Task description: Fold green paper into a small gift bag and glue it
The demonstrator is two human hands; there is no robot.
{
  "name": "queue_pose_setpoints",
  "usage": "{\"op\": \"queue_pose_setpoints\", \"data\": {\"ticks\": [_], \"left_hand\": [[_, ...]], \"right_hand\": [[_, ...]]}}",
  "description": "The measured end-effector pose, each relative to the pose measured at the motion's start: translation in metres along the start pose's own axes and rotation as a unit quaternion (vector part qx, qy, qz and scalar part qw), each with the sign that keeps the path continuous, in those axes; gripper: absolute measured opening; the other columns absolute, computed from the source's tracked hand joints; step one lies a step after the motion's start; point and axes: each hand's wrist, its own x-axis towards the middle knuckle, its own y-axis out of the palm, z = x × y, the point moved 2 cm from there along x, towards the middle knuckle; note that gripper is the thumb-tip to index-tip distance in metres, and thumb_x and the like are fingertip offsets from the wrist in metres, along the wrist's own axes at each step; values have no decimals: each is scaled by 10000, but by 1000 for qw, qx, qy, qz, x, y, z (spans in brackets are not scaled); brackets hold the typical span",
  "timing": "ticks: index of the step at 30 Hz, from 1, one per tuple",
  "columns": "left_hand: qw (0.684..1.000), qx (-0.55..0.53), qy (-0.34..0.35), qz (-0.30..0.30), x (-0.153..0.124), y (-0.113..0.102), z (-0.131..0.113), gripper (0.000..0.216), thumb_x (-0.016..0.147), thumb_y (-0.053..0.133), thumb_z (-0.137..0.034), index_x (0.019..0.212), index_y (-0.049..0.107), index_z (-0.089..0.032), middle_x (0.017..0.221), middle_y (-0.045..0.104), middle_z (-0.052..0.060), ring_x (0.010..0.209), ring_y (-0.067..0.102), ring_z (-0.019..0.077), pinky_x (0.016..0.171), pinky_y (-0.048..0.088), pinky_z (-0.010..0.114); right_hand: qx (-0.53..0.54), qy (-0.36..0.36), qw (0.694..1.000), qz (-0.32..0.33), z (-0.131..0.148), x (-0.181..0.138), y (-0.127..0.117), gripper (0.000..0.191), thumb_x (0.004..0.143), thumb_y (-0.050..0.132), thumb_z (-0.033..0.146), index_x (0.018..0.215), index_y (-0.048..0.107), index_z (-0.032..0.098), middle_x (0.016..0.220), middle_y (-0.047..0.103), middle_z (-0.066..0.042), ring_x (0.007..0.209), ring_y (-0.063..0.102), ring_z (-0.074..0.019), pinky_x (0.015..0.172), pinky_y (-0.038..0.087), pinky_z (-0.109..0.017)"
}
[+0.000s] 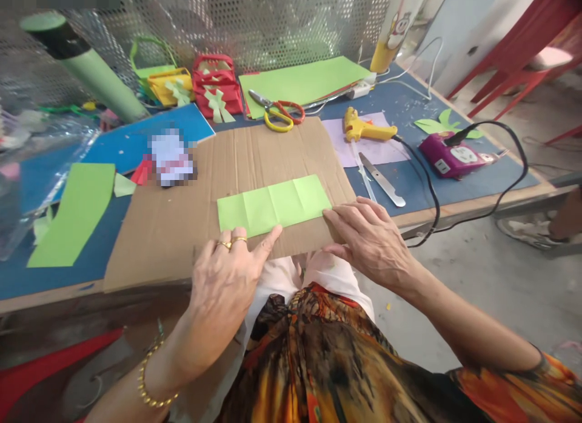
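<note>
A light green paper strip [274,206], creased into several panels, lies flat on a brown cardboard sheet [182,205] at the table's front edge. My left hand [227,277] rests on the cardboard just below the strip, fingers stretched out, index fingertip touching the strip's lower edge. My right hand [368,238] lies at the strip's right end, fingers extended and pressing by its lower right corner. Neither hand holds anything.
Scissors [278,113], a yellow glue gun [364,129] with black cord, a metal blade [382,180] and a purple socket box [450,156] lie behind and right. Green paper sheets [75,214], small paper baskets [217,86] and a green roll [91,71] sit left and back.
</note>
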Motion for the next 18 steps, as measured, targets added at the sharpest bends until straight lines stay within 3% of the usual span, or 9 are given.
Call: {"op": "queue_pose_setpoints", "data": {"ticks": [9,14,18], "left_hand": [[1000,-8,-6,-24,0,2,-2,674,983,400,-19,1515,539,-408,881,642,103,854,649,252,692,475,338],[999,-19,-6,-35,0,4,-3,683,983,373,-9,1519,538,-399,909,650,115,872,658,262,694,483,346],[1000,-15,-9,-26,0,5,-3,682,1004,343,-28,1542,498,-417,928,648,112,866,650,257,701,482,353]], "right_hand": [[-20,10,999,-44,1,-1,14,524,1067,359,537,1251,633,130,1099,706,-144,1033,613,-290,1141,414,-518],[-11,25,999,-27,-2,-4,12,556,1039,392,586,1229,657,136,1102,670,-168,1064,586,-326,1061,472,-554],[-59,-2,998,-7,0,0,3,516,1052,374,570,1043,700,170,1022,672,-135,986,554,-286,1096,430,-512]]}}
